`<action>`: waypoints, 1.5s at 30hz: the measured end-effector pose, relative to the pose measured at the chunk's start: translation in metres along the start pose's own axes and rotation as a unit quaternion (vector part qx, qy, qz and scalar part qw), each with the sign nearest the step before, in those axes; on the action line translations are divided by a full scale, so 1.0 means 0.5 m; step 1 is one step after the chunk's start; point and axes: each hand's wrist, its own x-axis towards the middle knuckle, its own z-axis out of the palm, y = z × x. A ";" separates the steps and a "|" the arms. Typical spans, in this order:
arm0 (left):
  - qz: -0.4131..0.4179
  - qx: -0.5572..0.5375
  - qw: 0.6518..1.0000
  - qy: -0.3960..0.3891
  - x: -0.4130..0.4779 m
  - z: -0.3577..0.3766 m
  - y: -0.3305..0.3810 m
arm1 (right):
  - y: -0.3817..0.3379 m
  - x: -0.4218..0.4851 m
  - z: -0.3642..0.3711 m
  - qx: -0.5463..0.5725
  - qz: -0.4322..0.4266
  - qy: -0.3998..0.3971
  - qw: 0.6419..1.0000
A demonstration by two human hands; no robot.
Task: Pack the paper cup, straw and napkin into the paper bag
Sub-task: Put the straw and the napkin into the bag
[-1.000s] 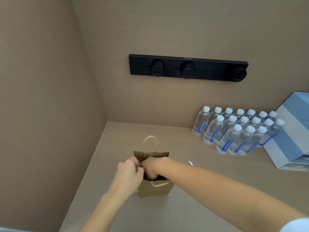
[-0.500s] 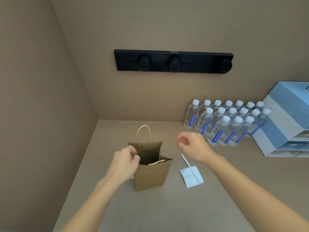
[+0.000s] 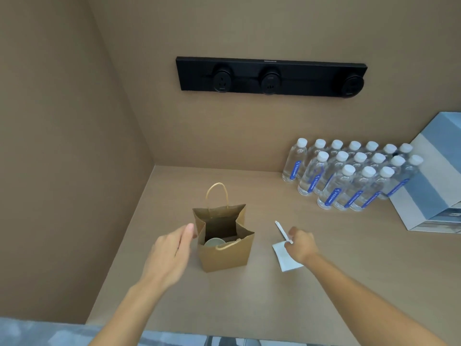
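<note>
Head view: napkin (image 3: 287,258) is seen flat on the table (image 3: 274,295), partly covered by the right hand (image 3: 300,243). Straw (image 3: 282,231) is pinched at its near end by the right hand; its long axis runs from there away and leftward. Left hand (image 3: 172,250) is held open, fingers apart, just beside the paper bag (image 3: 225,253), contact unclear. Bag stands upright, mouth open, paper cup (image 3: 214,242) inside. Water bottles (image 3: 349,176) are grouped farther right.

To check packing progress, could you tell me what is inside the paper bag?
The paper cup's pale rim shows low inside the open paper bag. The bag's front wall covers the rest.
</note>
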 end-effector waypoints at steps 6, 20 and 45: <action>-0.086 0.121 0.988 0.037 0.002 0.107 -0.129 | -0.022 0.030 0.033 -0.053 0.033 -0.004 0.998; -0.179 0.286 0.940 -0.052 0.001 0.263 -0.307 | 0.011 0.067 0.129 -0.094 0.089 0.010 0.991; -0.205 0.257 0.944 0.020 0.021 0.221 -0.314 | -0.147 -0.057 -0.081 0.519 -0.022 0.090 0.850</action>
